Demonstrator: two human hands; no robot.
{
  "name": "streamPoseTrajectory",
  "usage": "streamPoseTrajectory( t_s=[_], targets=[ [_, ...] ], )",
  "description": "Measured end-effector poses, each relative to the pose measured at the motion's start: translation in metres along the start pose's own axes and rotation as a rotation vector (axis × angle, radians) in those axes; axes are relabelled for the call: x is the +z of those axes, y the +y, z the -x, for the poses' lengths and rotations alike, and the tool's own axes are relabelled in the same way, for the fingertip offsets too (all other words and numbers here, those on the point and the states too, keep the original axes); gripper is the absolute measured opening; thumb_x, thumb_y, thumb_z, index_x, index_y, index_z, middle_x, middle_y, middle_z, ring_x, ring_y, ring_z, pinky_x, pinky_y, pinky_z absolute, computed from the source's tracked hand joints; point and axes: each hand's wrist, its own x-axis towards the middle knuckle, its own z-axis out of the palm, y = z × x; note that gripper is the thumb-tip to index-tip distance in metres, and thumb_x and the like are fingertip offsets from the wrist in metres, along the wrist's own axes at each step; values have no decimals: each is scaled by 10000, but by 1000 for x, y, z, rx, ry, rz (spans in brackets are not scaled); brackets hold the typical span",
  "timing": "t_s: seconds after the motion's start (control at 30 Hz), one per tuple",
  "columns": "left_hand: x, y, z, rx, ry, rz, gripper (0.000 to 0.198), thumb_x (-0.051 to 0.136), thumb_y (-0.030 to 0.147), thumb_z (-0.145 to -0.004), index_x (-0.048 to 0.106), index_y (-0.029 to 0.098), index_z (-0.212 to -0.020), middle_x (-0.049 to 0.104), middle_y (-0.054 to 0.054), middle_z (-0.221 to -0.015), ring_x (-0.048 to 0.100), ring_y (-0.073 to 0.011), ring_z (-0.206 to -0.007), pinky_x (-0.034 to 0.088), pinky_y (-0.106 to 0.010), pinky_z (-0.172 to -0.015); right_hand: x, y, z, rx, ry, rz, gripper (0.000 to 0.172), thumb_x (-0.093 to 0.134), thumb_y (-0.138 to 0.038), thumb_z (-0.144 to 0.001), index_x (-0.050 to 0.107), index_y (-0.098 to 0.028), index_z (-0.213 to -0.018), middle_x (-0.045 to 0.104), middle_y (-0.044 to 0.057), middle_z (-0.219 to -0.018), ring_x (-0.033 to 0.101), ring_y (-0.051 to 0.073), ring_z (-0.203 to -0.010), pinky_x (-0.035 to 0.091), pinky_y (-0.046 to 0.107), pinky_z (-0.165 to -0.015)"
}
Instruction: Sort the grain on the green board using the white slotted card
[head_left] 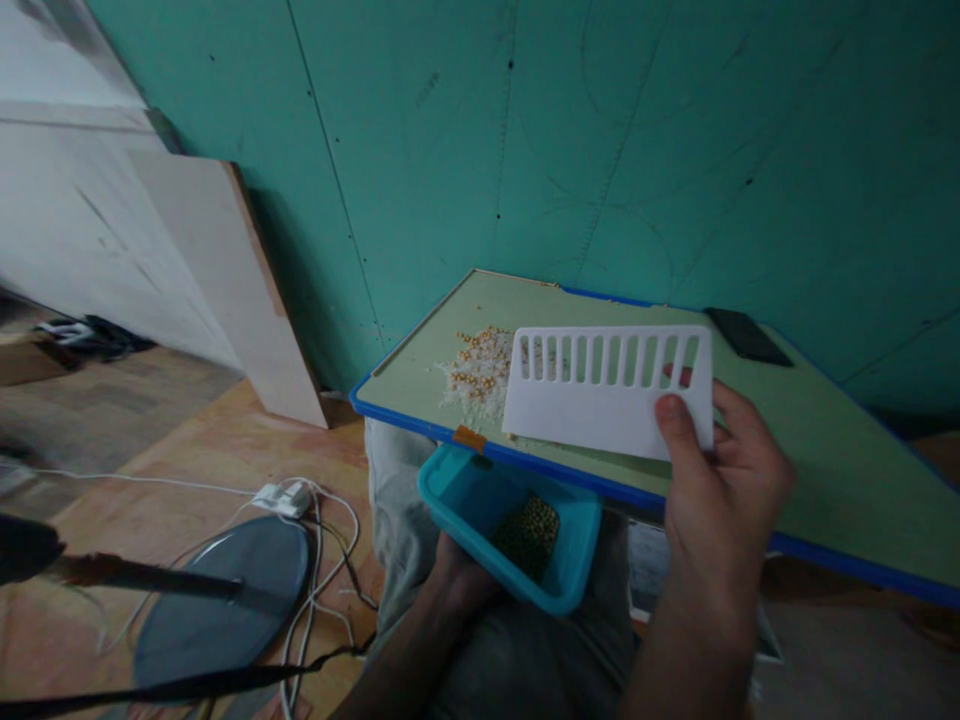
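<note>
My right hand grips a white plastic slotted scraper by its right end, thumb on top, and holds it flat over the low green table with a blue rim. To the scraper's left lies a pile of white grains and yellow beads near the table's front edge. My left hand holds a turquoise tray from below, just under the table edge beneath the pile. Dark green beans lie in the tray's lower corner.
A black phone lies at the table's far right. A teal wall stands behind. A white board leans at the left. On the wooden floor sit a grey round base, white cables with a plug, and a dark stand pole.
</note>
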Motion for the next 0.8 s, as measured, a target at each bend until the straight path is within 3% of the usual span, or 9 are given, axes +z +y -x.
streamPoseTrajectory(
  t_s=[0.17,0.33,0.5,0.57,0.7,0.8],
  targets=[
    [1,-3,0,21,23,28,441,665,493,-1110,947,160,-1172,926,-236,-1428,597,-471,-1757,408,-686,-1497,3,-2,-1,-3,8,-23,451,1067,-567,-876,955,-252,-1179,953,93,-1109,884,272,-915,753,429,-816],
    [2,-2,0,30,1,20,571,582,544,-1141,950,130,-1282,929,-258,-1399,611,-442,-1745,429,-665,-1490,2,-4,0,-7,14,-22,432,1070,-544,-888,964,-250,-1185,955,90,-1137,882,260,-934,752,433,-881],
    [-5,2,1,-9,-86,-13,475,763,550,-1043,955,155,-1223,940,-225,-1399,599,-447,-1756,396,-659,-1507,2,-7,1,12,-8,-79,382,1082,-490,-880,969,-256,-1160,956,77,-1119,882,257,-952,745,440,-949],
    [-7,3,0,-12,-99,-11,499,744,565,-1055,947,161,-1264,940,-210,-1420,606,-436,-1754,384,-654,-1514,3,-6,1,24,-10,-107,391,1083,-482,-874,970,-248,-1167,953,77,-1113,879,257,-954,738,454,-993],
    [-12,5,-3,34,-84,-18,548,636,561,-1113,940,166,-1341,946,-195,-1420,638,-406,-1737,409,-610,-1508,6,-2,0,45,87,-145,429,1084,-487,-865,963,-235,-1190,954,72,-1176,878,255,-1020,714,461,-1062],
    [-15,5,-4,42,-80,-40,532,625,583,-1117,962,203,-1279,959,-194,-1367,643,-417,-1731,446,-622,-1487,8,-2,0,21,166,-117,394,1080,-450,-878,961,-243,-1192,948,65,-1223,867,254,-1082,680,478,-1138]
  ],
)
